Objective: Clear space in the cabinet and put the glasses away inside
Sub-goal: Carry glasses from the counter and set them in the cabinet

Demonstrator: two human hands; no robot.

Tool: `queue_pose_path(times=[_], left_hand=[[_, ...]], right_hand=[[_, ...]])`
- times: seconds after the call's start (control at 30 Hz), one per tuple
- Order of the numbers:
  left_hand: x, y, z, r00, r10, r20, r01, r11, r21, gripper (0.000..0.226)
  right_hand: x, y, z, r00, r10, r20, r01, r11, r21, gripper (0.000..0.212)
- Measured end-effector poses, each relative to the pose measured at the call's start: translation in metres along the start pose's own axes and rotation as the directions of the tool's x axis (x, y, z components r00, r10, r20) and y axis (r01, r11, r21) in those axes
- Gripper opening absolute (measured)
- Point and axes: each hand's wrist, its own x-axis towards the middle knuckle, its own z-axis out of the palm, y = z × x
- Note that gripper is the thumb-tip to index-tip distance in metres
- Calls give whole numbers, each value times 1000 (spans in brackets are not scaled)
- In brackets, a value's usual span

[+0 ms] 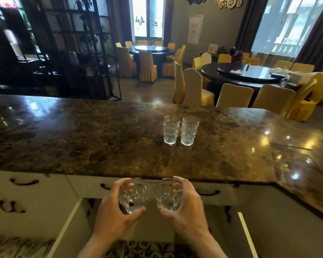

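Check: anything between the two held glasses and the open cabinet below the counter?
Nothing visible blocks it. The left hand and right hand each hold a glass just below the counter edge, in front of the open cabinet doors. The cabinet interior is hidden behind the hands, so free shelf space can't be confirmed.

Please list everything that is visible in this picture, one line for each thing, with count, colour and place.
glasses on counter: two, clear, upright, side by side
held glasses: two, clear, below the counter edge
counter: one, brown marble, across the middle
cabinet doors: two, white, open, below the counter
round tables: two, dark, behind the counter
chairs: many, yellow covers, around the tables
left hand: one, holding the left glass
right hand: one, holding the right glass
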Motion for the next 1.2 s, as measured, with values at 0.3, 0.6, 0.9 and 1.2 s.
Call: queue_pose_path(times=[0.3, 0.6, 0.9, 1.2], left_hand=[[-59, -46, 24, 994, -104, 40, 107, 991, -82, 90], [-61, -121, 51, 976, -204, 71, 210, 973, -100, 93], [-74, -235, 109, 948, -309, 76, 314, 947, -71, 89], [-86, -374, 188, 919, -386, 74, 389, 921, -21, 91]], right_hand=[[-48, 43, 26, 988, 71, 137, -73, 997, 12, 92], [-39, 83, 100, 978, 98, 184, -90, 995, -54, 91], [-31, 167, 188, 975, 110, 191, -87, 989, -122, 86], [-35, 286, 296, 972, 139, 190, -125, 989, -79, 82]])
